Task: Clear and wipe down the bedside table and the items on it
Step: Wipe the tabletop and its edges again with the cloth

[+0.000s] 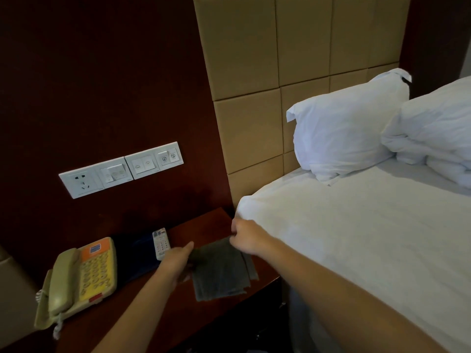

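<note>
Grey cloth (221, 271), folded flat, lies on the right half of the dark red bedside table (204, 225) with 2 hands at it. The right hand (246, 236) pinches the cloth's far corner between curled fingers and thumb, while the left hand (175, 263) sits at its left edge with the thumb stretched out, and I cannot tell whether its fingers grip the fabric. A yellowed telephone (84, 273) sits on the table's left end, a white remote (161, 243) lies toward the table's back on a dark blue thing (135, 253), and a white bed (356, 238) stands against the table's right side.
</note>
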`<state>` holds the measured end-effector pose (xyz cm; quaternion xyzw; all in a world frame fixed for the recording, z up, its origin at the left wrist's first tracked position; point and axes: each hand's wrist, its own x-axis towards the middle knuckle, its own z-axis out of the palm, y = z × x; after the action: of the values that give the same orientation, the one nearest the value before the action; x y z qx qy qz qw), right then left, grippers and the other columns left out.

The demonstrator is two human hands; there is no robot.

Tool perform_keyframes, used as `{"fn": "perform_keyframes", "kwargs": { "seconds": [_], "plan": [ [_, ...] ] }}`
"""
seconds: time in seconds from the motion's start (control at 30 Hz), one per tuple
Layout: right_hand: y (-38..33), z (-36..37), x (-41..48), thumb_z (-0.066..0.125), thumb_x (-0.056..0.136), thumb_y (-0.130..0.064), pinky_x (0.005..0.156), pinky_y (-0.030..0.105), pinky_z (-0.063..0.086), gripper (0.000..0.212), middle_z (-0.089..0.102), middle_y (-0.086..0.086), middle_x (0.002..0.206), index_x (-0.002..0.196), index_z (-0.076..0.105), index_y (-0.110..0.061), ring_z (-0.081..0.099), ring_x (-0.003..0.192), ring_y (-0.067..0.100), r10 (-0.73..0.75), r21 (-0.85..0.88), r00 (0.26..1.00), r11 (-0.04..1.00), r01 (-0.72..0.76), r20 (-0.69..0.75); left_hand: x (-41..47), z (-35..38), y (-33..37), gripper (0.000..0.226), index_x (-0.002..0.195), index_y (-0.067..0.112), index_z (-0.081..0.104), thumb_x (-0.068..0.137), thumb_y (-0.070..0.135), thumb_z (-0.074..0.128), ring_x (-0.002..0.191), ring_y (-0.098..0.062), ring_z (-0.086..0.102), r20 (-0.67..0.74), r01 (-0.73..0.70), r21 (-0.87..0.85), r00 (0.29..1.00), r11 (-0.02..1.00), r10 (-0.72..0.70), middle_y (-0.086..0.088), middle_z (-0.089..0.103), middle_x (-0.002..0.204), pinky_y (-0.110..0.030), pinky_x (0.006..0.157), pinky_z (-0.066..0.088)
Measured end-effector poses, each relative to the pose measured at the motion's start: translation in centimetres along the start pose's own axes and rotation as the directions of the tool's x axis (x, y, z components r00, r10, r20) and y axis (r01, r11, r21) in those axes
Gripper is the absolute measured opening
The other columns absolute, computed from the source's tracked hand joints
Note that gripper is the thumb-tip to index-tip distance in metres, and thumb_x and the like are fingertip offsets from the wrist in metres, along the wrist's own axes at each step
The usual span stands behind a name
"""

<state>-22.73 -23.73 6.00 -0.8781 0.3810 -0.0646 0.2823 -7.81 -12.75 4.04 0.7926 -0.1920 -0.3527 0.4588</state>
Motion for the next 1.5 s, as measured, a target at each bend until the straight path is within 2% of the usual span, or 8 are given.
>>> {"fn": "perform_keyframes", "kwargs": {
  "seconds": [0.17, 0.3, 0.4, 0.73, 0.9, 1.03, 1.23, 1.5],
  "plan": [
    [1.7, 4.8, 1.1, 0.045, 0.096, -0.02, 0.11, 0.054, 0.024, 0.049, 0.028, 0.014, 0.148, 0.142, 0.031, -0.013, 0.029, 0.135, 0.035, -0.108, -0.456, 0.992, 0.881, 0.124, 0.062, 3.0, 1.7, -4.7, 0.042, 0.128, 0.005, 0.046, 0.098, 0.034, 0.04, 0.119, -0.03, 0.048, -0.177, -0.077, 0.581, 0.96, 0.81, 0.218, -0.015, 0.046, 0.133, -0.038, 0.098, 0.042],
    [3.4, 8.2, 2.2, 0.045, 0.097, -0.021, 0.117, 0.054, 0.009, 0.065, -0.005, 0.009, 0.16, 0.152, 0.012, -0.012, 0.003, 0.146, 0.031, -0.082, -0.572, 0.972, 0.796, 0.197, 0.22, 3.5, 3.5, -7.3, 0.055, 0.151, 0.014, 0.017, 0.099, 0.019, 0.037, 0.145, -0.018, 0.015, 0.158, -0.327, 0.896, 0.867, 0.301, 0.472, -0.003, 0.012, 0.159, -0.034, 0.117, 0.019],
    [4.3, 10.1, 2.9, 0.041, 0.099, -0.026, 0.118, 0.051, 0.003, 0.068, -0.011, 0.006, 0.16, 0.153, 0.003, -0.012, -0.005, 0.147, 0.026, -0.053, -0.56, 0.963, 0.805, 0.199, 0.266, 4.3, 4.7, -8.9, 0.065, 0.152, 0.015, -0.001, 0.099, 0.016, 0.037, 0.147, -0.016, -0.004, 0.401, -0.448, 0.893, 0.834, 0.042, 0.38, -0.001, -0.007, 0.16, -0.034, 0.12, 0.004],
    [6.8, 11.9, 3.7, 0.027, 0.103, -0.034, 0.119, 0.039, 0.001, 0.063, -0.011, 0.004, 0.161, 0.153, -0.004, -0.01, -0.007, 0.148, 0.021, 0.029, -0.414, 0.943, 0.902, 0.118, 0.332, 6.7, 8.2, -10.0, 0.057, 0.152, 0.014, 0.001, 0.103, 0.026, 0.028, 0.147, -0.016, -0.004, 0.386, -0.473, 0.843, 0.863, 0.256, 0.326, -0.001, -0.004, 0.16, -0.031, 0.119, 0.002],
    [8.1, 15.1, 4.0, 0.004, 0.101, -0.043, 0.117, 0.039, -0.008, 0.061, -0.015, 0.006, 0.16, 0.152, -0.007, -0.011, -0.013, 0.147, 0.019, 0.008, -0.365, 0.996, 0.931, 0.027, 0.093, 7.2, 8.7, -10.5, 0.054, 0.151, 0.016, -0.007, 0.104, 0.035, 0.013, 0.145, -0.013, -0.013, 0.379, -0.491, 0.816, 0.853, 0.304, 0.36, 0.001, -0.012, 0.159, -0.032, 0.119, -0.004],
    [8.8, 16.0, 5.9, -0.027, 0.068, -0.047, 0.115, 0.039, -0.012, 0.092, -0.013, 0.005, 0.16, 0.152, -0.008, -0.013, -0.012, 0.147, 0.018, 0.009, -0.394, 0.998, 0.919, -0.031, -0.057, 9.2, 9.5, -9.7, 0.055, 0.151, 0.017, -0.008, 0.104, 0.035, 0.012, 0.145, -0.011, -0.014, 0.367, -0.485, 0.816, 0.854, 0.313, 0.368, 0.002, -0.014, 0.159, -0.031, 0.118, -0.007],
    [9.6, 14.2, 11.3, 0.005, 0.101, -0.038, 0.117, 0.039, -0.007, 0.059, -0.01, 0.005, 0.16, 0.152, -0.005, -0.012, -0.009, 0.147, 0.017, 0.055, -0.403, 0.996, 0.912, -0.077, -0.065, 14.6, 10.9, -7.0, 0.054, 0.152, 0.018, -0.004, 0.103, 0.036, 0.013, 0.146, -0.012, -0.011, 0.367, -0.486, 0.815, 0.855, 0.315, 0.367, 0.003, -0.011, 0.159, -0.032, 0.116, -0.006],
    [10.6, 13.3, 21.5, 0.011, 0.103, -0.036, 0.119, 0.037, 0.001, 0.057, -0.006, 0.008, 0.161, 0.152, -0.002, -0.01, -0.002, 0.148, 0.02, 0.026, -0.42, 0.998, 0.906, -0.047, -0.054, 23.8, 11.2, -3.7, 0.053, 0.152, 0.017, -0.001, 0.104, 0.034, 0.014, 0.147, -0.014, -0.008, 0.324, -0.458, 0.82, 0.866, 0.344, 0.381, 0.002, -0.008, 0.16, -0.034, 0.119, -0.003]
  ]
}}
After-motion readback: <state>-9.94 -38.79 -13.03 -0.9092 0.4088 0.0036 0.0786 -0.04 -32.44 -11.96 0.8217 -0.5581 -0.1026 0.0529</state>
